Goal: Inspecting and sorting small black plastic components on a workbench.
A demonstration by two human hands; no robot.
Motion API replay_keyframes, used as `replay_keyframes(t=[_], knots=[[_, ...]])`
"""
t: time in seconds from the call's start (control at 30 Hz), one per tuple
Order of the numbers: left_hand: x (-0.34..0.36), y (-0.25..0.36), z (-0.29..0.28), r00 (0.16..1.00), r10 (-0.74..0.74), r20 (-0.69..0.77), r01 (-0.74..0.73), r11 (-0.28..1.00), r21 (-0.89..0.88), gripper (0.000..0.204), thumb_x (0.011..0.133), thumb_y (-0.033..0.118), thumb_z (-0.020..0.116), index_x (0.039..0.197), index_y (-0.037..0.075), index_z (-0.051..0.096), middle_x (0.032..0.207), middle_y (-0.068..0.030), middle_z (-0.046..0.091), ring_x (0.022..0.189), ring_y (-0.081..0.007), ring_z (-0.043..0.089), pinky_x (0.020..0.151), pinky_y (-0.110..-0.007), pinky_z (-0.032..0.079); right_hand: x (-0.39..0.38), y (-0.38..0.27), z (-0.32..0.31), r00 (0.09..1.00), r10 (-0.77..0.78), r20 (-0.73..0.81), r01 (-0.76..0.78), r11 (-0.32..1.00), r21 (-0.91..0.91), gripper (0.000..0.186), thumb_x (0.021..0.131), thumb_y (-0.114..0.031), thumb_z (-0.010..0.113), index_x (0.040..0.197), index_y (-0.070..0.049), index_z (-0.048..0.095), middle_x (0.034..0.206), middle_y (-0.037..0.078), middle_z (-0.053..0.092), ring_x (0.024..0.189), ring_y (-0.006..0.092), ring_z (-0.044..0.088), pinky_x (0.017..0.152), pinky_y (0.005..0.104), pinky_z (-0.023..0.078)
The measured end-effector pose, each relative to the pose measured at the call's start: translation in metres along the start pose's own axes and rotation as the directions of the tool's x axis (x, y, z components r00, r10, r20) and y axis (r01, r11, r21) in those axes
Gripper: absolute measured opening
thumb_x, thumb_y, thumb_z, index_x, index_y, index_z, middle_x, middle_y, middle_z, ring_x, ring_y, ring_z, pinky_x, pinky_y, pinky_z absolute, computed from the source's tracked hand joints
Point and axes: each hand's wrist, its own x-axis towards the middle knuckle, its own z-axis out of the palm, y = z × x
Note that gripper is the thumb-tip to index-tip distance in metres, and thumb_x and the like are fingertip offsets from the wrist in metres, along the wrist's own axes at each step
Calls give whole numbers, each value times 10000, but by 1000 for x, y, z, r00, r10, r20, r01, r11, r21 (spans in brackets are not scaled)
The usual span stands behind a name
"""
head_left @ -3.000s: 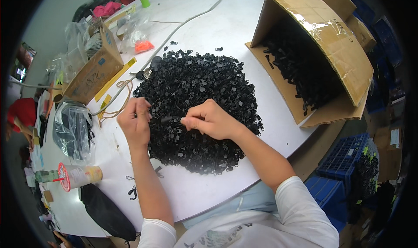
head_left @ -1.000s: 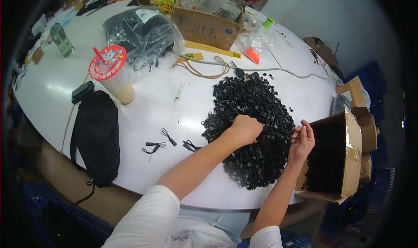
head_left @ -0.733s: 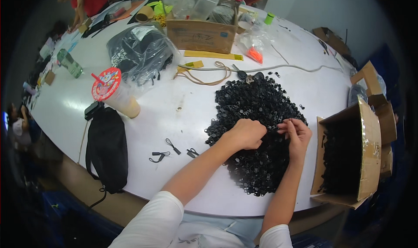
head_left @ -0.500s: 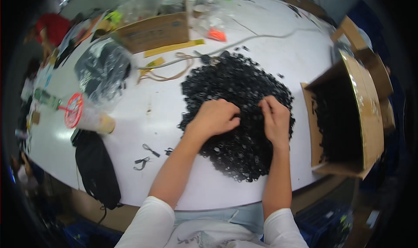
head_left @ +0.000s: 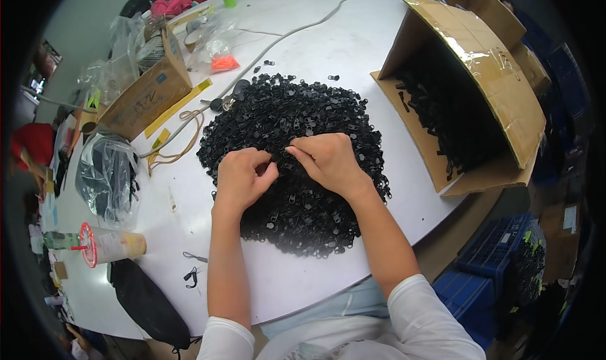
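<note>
A wide heap of small black zipper pulls (head_left: 303, 224) lies on the white table in front of me. Over its middle are both my hands, close together with a narrow gap between their fingertips. My left hand (head_left: 243, 178) is closed, thumb and curled fingers brought together. My right hand (head_left: 329, 161) makes a pinch, its fingertips pointing toward the left hand. Anything between the fingers of either hand is too small or hidden to make out.
An open cardboard box (head_left: 470, 63) holding black pieces lies on its side at the right. Leftward stand a lidded drink cup (head_left: 117, 245), a black pouch (head_left: 151, 306) and a plastic-wrapped bundle (head_left: 107, 177). A grey cable (head_left: 297, 28) crosses behind the heap. Blue crates (head_left: 495, 249) sit below the table's right edge.
The view has swung to the right, so the heap and cup appear farther left. My hands have come closer together, and my right hand has turned its fingertips toward the left.
</note>
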Motion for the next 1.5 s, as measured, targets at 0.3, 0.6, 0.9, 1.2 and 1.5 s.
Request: replay_keyframes(t=[0.3, 0.6, 0.9, 1.2, 1.5], knots=[[1, 2, -4, 999, -33, 13, 35, 981, -192, 83, 738, 84, 650, 790, 21, 665, 615, -95, 593, 528, -209, 579, 520, -307, 442, 1, -4, 5, 988, -135, -72, 136, 991, 9, 198, 818, -165, 676, 685, -86, 552, 559, 60, 544, 510, 240, 580, 478, 346, 457], [2, -6, -4, 997, -73, -2, 71, 974, -217, 90, 759, 64, 656, 787, 10, 591, 548, -60, 528, 484, -133, 508, 496, -269, 410, -2, -3, 10, 998, -69, -5, 69, 998, -7, 200, 834, -188, 671, 708, -84, 555, 584, 61, 568, 551, 252, 608, 491, 353, 473], [2, -7, -4, 988, -151, -14, 141, 949, -281, 123, 794, 80, 663, 764, -1, 575, 553, -25, 527, 490, -80, 462, 487, -243, 381, -6, -8, 16, 988, -49, 145, 63, 994, -92, 113, 826, -178, 678, 843, -70, 649, 631, 69, 611, 577, 256, 628, 525, 352, 491], [2, -4, 2, 993, -113, -20, 102, 947, -304, 148, 834, 81, 634, 755, -11, 549, 544, -51, 516, 479, -96, 464, 472, -266, 368, -8, -16, 19, 984, -52, 168, 76, 987, -140, 173, 823, -165, 662, 701, -82, 572, 558, 80, 582, 513, 268, 608, 481, 372, 481], [3, 13, 12, 974, -223, -46, 151, 784, -602, 228, 942, 159, 547, 778, 1, 557, 558, -19, 505, 504, -78, 469, 484, -253, 376, -5, -22, 15, 998, -32, 60, 42, 984, -172, 189, 810, -156, 678, 691, -69, 559, 558, 73, 572, 492, 258, 593, 465, 353, 472]])
